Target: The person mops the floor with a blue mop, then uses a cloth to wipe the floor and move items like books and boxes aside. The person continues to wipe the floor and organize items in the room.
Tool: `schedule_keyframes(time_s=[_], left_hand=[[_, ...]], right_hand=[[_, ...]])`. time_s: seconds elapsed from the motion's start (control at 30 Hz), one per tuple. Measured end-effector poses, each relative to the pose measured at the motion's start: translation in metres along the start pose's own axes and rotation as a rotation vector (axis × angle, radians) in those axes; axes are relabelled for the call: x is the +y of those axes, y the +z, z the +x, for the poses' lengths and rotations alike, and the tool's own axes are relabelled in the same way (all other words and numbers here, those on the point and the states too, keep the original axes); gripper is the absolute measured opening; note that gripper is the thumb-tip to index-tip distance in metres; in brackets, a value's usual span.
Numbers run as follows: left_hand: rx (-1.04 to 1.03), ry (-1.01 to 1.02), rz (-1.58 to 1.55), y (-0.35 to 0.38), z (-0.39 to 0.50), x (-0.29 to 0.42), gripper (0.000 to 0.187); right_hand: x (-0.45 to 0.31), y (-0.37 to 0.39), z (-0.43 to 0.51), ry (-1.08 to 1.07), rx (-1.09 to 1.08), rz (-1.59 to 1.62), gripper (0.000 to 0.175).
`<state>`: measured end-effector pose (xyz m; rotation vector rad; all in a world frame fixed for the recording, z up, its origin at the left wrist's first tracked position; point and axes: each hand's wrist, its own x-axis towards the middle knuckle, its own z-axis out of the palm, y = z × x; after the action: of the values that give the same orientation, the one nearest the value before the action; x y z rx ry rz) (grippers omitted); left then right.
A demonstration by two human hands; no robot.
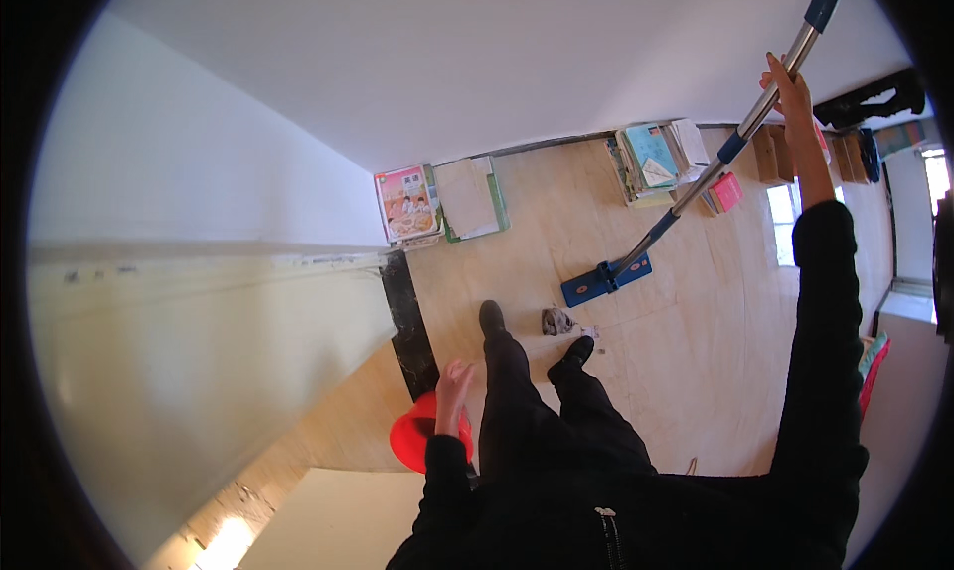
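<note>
My right hand (pixel 791 93) is wrapped around the metal pole of a flat mop (pixel 760 109), with the index finger stretched along it. The pole slants down to the blue mop head (pixel 585 287), which rests on the wooden floor beyond my feet. My left hand (pixel 452 384) hangs above a red plastic bucket (pixel 408 441), fingers loosely bent and nothing visible in them. My forearm covers part of the bucket. Between the mop head and my shoes lies a crumpled grey cloth (pixel 556 321).
Against the wall stand a stack of textbooks (pixel 408 205), papers on a green folder (pixel 469 197), another book pile (pixel 652 156) and a pink book (pixel 724 192). Wooden boxes (pixel 774 155) stand farther right. A black threshold strip (pixel 408 324) crosses the doorway beside a pale door (pixel 223 331).
</note>
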<state>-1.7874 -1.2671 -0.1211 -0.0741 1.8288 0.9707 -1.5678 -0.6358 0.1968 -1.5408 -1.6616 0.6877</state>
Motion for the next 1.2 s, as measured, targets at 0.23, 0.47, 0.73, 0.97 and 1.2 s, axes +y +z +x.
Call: schedule_keyframes(time_s=[0.23, 0.47, 0.73, 0.97, 1.2], left_hand=[[-0.033, -0.088, 0.004, -0.049, 0.028, 0.016, 0.042], [-0.121, -0.115, -0.023, -0.023, 0.06, 0.022, 0.041], [-0.146, -0.085, 0.007, 0.026, 0.078, 0.088, 0.042], [-0.108, -0.113, -0.091, 0.081, 0.107, 0.102, 0.042], [-0.145, -0.306, -0.272, 0.12, 0.181, 0.093, 0.045]], right_hand=[[0.025, 0.063, 0.027, 0.058, -0.011, -0.06, 0.052], [0.021, 0.083, 0.032, 0.084, -0.084, -0.178, 0.065], [0.049, 0.094, 0.016, 0.24, -0.272, -0.428, 0.057], [0.245, 0.032, -0.082, 0.109, -1.046, -0.93, 0.031], [0.249, 0.192, -0.214, 0.282, -1.31, -0.287, 0.039]])
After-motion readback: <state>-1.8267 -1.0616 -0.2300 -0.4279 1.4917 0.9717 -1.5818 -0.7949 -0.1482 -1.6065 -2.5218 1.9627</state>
